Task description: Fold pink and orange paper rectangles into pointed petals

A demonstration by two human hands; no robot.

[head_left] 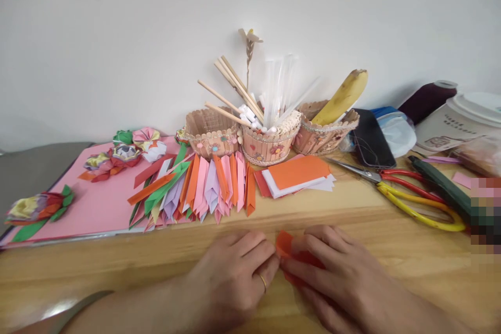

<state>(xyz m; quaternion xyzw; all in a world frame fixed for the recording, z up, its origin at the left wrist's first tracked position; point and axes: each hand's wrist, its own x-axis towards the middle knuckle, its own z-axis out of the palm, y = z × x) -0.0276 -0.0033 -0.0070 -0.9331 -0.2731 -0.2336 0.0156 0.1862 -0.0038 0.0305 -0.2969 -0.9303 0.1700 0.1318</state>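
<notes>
A piece of orange paper (pixel 285 241) lies on the wooden table, partly covered by my fingers; its full shape is hidden. My right hand (pixel 332 266) rests over it, fingers bent and pressing it, with the index fingertip near its left edge. From the other side my left hand (pixel 238 271), with a ring on one finger, has its fingers curled together and meets the paper's left edge at the fingertips. Just beyond the hands stand folded paper strips (pixel 211 185) in several colours, packed in a row. A stack of flat paper rectangles (pixel 299 171), orange on top, lies to their right.
Three decorated baskets (pixel 270 148) stand against the wall, holding sticks, clear tubes and a banana (pixel 342 96). Scissors (pixel 410 195), a phone (pixel 373 138) and a lidded cup (pixel 462 122) are at right. Paper flowers (pixel 125 152) sit on a pink sheet (pixel 90 203) at left.
</notes>
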